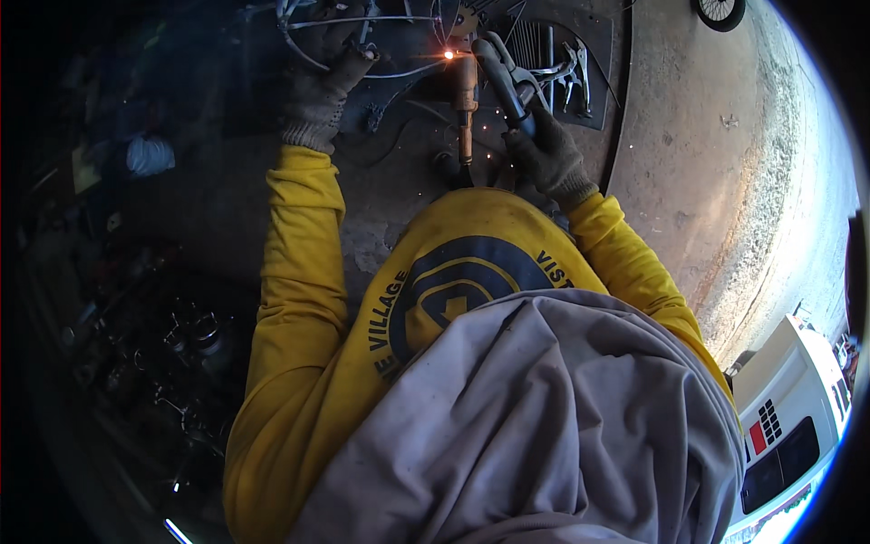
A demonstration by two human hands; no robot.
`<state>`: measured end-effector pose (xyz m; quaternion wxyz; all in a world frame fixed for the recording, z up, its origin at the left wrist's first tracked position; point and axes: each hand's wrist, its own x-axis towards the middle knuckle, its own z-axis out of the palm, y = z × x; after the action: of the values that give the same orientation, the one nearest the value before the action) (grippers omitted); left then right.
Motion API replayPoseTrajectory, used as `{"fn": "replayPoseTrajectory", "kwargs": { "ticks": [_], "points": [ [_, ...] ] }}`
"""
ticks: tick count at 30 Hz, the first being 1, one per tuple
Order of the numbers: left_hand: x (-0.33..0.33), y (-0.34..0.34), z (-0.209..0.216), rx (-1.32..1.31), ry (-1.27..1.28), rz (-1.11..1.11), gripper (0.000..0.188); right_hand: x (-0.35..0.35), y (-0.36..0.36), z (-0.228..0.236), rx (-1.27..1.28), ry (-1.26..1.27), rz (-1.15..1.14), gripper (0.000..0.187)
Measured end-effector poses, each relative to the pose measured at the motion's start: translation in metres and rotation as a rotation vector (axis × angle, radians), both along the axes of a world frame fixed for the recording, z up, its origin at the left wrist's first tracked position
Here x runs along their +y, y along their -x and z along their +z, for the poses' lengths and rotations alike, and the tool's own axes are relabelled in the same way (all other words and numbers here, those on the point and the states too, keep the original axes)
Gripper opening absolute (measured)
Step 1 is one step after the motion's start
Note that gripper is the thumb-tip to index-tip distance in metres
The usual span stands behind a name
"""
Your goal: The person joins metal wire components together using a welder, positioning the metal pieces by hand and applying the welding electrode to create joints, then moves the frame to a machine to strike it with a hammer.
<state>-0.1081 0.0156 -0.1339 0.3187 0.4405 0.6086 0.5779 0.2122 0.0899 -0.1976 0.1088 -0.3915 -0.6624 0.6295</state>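
While a small orange-white glow point(449, 55) is burning near the top of the view, the person's right hand point(550, 159), in a dark grey-brown knitted glove, is gripping the lower end of a dark grey tubular tool point(498, 77), its fingers wrapping round the shaft. The tool's upper end is leaning to the left, just right of the glow, and a paler grey metal part is running alongside it. The left hand point(319, 100), gloved alike, is reaching up with its fingers bent, next to a silvery frame of thin bent metal rod point(308, 59); whether those fingers are pinching the rod, one cannot tell. The frame is curving above and past the left hand, with its rods stretching right toward the glow. Between the hands, an orange long-bodied power tool point(464, 86) is lying lengthwise, its upper part just beside the glow, and a few sparks are showing below. Right of the tubular tool, silvery metal locking pliers point(582, 77) are resting on a dark flat sheet point(594, 113). The person is wearing a yellow long-sleeved shirt point(304, 236), with a mauve-grey cloth point(535, 390) draping over its lower part. A spoked wheel with a black tyre point(722, 11) is standing or lying at the upper right, and a white vehicle point(784, 399) is showing at the lower right.
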Motion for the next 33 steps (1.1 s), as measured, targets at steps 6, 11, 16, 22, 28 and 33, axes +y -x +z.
{"fn": "replayPoseTrajectory", "kwargs": {
  "ticks": [6,11,16,22,28,33],
  "points": [
    [-0.005,0.024,-0.028,-0.083,-0.159,-0.084,0.072,0.000,0.003,0.006,-0.001,0.042,0.018,0.062],
    [-0.004,0.002,-0.008,-0.148,-0.151,-0.051,0.075,0.003,0.004,0.020,-0.107,0.003,0.072,0.063],
    [-0.005,0.004,-0.006,-0.123,-0.094,-0.034,0.075,0.005,0.005,0.017,-0.109,0.037,0.073,0.063],
    [-0.004,-0.003,0.000,-0.104,-0.079,-0.004,0.074,0.005,0.008,0.010,-0.080,-0.054,0.077,0.063],
    [-0.010,0.009,-0.013,-0.083,-0.050,0.027,0.074,0.008,0.009,-0.005,0.199,-0.489,0.179,0.046],
    [-0.041,0.074,-0.076,-0.324,-0.050,-0.355,0.060,0.006,0.010,-0.017,0.222,-0.362,0.205,0.034]
  ]
}}
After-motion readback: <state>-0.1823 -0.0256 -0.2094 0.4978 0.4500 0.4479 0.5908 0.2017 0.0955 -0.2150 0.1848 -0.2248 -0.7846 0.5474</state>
